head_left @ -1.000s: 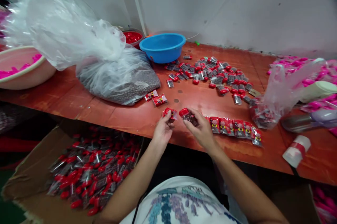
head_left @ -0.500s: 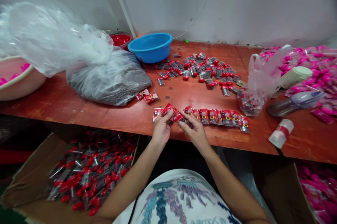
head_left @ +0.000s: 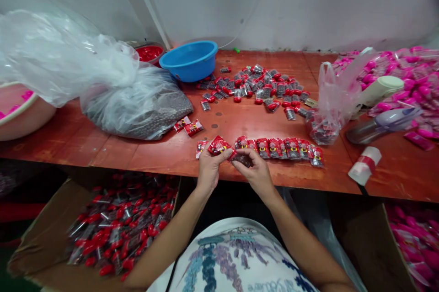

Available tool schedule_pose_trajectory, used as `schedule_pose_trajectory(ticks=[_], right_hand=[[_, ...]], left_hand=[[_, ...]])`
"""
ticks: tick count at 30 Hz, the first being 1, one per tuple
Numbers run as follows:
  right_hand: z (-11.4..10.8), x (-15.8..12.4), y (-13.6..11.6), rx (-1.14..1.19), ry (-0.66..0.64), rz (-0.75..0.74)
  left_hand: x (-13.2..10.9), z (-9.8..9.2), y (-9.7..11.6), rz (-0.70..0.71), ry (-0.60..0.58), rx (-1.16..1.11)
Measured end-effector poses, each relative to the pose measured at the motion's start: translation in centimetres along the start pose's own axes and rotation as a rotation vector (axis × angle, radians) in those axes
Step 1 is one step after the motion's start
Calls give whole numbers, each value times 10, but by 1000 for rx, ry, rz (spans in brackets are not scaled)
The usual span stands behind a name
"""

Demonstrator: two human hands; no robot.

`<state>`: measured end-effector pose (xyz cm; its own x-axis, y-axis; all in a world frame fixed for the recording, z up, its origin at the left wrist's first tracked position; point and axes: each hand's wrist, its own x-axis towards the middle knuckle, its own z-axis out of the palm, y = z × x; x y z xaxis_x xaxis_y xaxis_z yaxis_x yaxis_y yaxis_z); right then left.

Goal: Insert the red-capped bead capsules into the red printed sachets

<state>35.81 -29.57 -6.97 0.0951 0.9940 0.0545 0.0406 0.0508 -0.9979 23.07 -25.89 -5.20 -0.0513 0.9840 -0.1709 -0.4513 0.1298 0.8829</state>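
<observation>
Between my hands, above the table's front edge, is a small red packet [head_left: 219, 145] with a dark lower part. My left hand [head_left: 210, 168] grips its left side, thumb on top. The packet's dark end is pinched between the thumb and fingers of my right hand [head_left: 254, 167]. A row of similar red packets [head_left: 274, 147] lies on the table just right of and beyond my hands. Another packet [head_left: 201, 148] lies partly hidden behind my left hand. Two more packets [head_left: 194, 128] rest near the large clear bag.
On the red table [head_left: 157, 157] are a clear bag of dark beads [head_left: 147, 104], a blue basin [head_left: 190, 63], red-capped containers [head_left: 264, 86], a knotted bag [head_left: 325, 123], a bottle [head_left: 377, 125], a white roll [head_left: 365, 166] and pink items [head_left: 411, 82]. Cardboard boxes [head_left: 44, 241] stand below.
The packet has turned flatter and my left thumb now lies across its lower edge. Its dark part shows more at my right fingers. The whole view has shifted slightly.
</observation>
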Motion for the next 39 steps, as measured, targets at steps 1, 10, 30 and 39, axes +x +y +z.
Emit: schedule_pose_trajectory(ticks=[1, 10, 30, 39], right_hand=[[0, -1, 0, -1, 11, -3], [-1, -1, -3, 270, 27, 98], [-5, -13, 10, 34, 145, -33], [-9, -18, 18, 136, 210, 8]], left_hand=[[0, -1, 0, 9, -10, 16], [-2, -2, 7, -88, -151, 60], [5, 4, -6, -129, -181, 163], [-5, 16, -17, -147, -210, 77]])
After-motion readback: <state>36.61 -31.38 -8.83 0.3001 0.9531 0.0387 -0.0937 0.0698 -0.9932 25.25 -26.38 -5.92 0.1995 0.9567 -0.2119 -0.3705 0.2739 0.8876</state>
